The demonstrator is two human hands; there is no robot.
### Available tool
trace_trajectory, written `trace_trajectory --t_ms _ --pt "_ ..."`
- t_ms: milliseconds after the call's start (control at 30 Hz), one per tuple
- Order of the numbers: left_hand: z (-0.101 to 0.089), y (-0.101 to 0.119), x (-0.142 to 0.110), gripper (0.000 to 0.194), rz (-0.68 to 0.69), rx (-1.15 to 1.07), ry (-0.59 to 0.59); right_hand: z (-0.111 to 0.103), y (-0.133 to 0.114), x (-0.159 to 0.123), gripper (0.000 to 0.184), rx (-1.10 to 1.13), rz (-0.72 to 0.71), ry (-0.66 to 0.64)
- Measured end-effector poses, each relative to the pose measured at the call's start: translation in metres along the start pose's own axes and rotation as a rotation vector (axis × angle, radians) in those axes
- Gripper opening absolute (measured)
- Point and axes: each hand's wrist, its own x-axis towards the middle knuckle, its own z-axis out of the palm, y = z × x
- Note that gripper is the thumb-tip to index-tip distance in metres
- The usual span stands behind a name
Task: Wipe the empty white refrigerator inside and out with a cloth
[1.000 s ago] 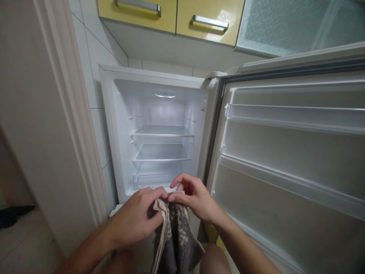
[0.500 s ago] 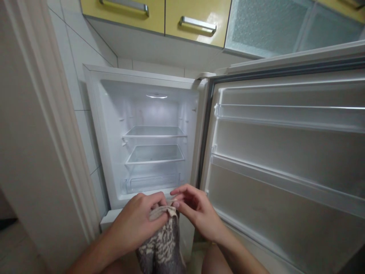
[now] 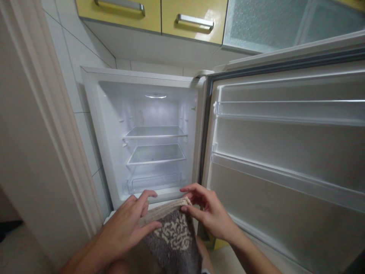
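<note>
The open fridge (image 3: 142,75) fills the middle of the room view, its white cavity lit by a ceiling lamp (image 3: 155,96). Inside are an upper glass shelf (image 3: 155,131), a lower glass shelf (image 3: 156,153) and, at the bottom, a clear drawer (image 3: 155,183). The fridge door (image 3: 285,144) is swung wide towards three o'clock, edged by a dark gasket (image 3: 256,70) and carrying two clear racks (image 3: 291,112). Yellow cupboards (image 3: 196,9) with metal handles run from eleven to twelve o'clock, and a frosted glass panel (image 3: 262,23) sits between one and two. White wall tiles (image 3: 81,49) lie at ten, a pale door frame (image 3: 54,125) at nine, a dim floor (image 3: 31,247) at eight.

At six o'clock, in front of the fridge, a dark grey cloth (image 3: 176,243) with a raised cream pattern hangs above the person's legs. The right hand (image 3: 209,213), at five, has its grip pinched on the cloth's upper corner. The left hand (image 3: 131,220), at seven, has its thumb against the cloth and index finger lifted away; whether its other fingers grasp the cloth I cannot tell.
</note>
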Motion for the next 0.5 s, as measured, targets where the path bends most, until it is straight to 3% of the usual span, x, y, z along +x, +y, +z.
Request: trace_trajectory --t_ms 133,200,267,333,367,433,500 --pt "-0.016 0.0 -0.005 0.024 0.107 0.059 0.077 0.0 -0.003 -0.001 0.03 0.045 0.027 0.013" --pt "-0.032 0.005 -0.009 0.024 0.107 0.031 0.096 0.001 -0.011 -0.001 0.033 0.118 0.051 -0.007" --pt "-0.045 0.006 -0.015 0.025 0.083 -0.077 0.185 0.005 -0.025 0.0 0.036 0.217 0.067 -0.041" --pt "-0.047 0.001 -0.023 0.036 0.036 -0.347 0.285 0.012 -0.045 0.007 0.036 0.288 0.038 -0.026" --pt "-0.041 -0.002 -0.027 0.049 -0.005 -0.53 0.291 0.016 -0.055 0.012 0.035 0.305 0.004 0.016" --pt "-0.016 -0.006 -0.036 0.078 -0.132 -0.904 0.171 0.024 -0.07 0.031 0.035 0.316 -0.079 0.141" --pt "0.019 -0.004 -0.043 0.085 -0.342 -1.147 0.024 0.029 -0.073 0.055 0.042 0.346 -0.125 0.258"
